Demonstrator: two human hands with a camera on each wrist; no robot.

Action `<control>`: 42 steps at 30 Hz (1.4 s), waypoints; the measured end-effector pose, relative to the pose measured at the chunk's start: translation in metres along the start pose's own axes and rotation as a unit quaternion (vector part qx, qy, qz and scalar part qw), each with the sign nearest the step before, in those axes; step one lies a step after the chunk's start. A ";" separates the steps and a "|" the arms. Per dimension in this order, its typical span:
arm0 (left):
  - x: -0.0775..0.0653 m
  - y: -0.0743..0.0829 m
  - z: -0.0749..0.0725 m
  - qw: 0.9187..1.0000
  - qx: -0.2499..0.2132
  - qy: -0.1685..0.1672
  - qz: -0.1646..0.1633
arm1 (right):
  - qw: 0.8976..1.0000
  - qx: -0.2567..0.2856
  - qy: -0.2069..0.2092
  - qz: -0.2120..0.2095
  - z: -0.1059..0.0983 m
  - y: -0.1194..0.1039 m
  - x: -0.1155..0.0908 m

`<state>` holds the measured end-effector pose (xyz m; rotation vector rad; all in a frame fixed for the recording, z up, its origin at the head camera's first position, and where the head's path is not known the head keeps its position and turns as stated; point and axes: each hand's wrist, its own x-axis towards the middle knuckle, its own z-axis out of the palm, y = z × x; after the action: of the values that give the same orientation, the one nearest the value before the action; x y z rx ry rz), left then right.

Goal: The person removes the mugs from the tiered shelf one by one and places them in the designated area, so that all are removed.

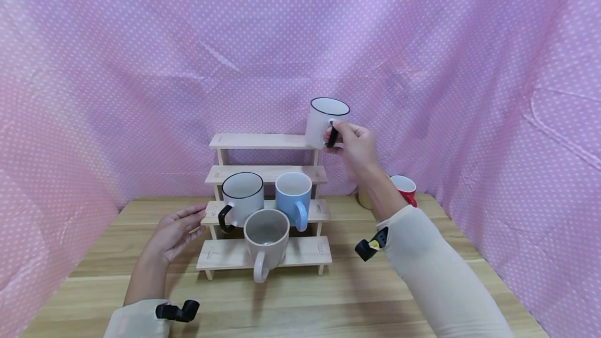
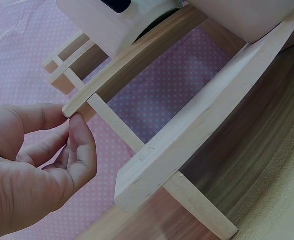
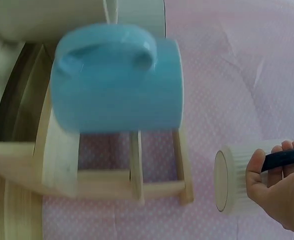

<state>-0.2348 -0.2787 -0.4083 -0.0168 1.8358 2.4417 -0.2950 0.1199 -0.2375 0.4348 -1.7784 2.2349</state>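
Observation:
A white mug [image 1: 315, 127] with a black rim is held by its black handle in my right hand [image 1: 360, 149]. It is raised at the right end of the top step of a four-step wooden display rack [image 1: 260, 141], its base clear of the step in the right wrist view. My left hand [image 1: 170, 232] pinches the left end of the second step from the bottom between thumb and fingers. On that step stand another black-rimmed white mug [image 1: 251, 206] and a light blue mug [image 1: 285, 201]. A beige mug [image 1: 272, 252] sits on the lowest step, handle toward me.
Behind my right forearm, a red mug [image 1: 407, 195] and a yellowish mug [image 1: 364, 198], partly hidden, stand on the wooden table [image 1: 305, 306]. A pink dotted cloth [image 1: 263, 40] hangs close behind the rack and along both sides.

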 end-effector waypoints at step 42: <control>-0.001 0.000 0.000 1.000 -0.001 0.000 0.002 | 0.990 -0.029 0.091 0.103 -0.090 0.119 -0.029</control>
<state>-0.2334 -0.2783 -0.4081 -0.0142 1.8353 2.4473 -0.3197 0.1809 -0.3750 0.0344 -1.8593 2.2648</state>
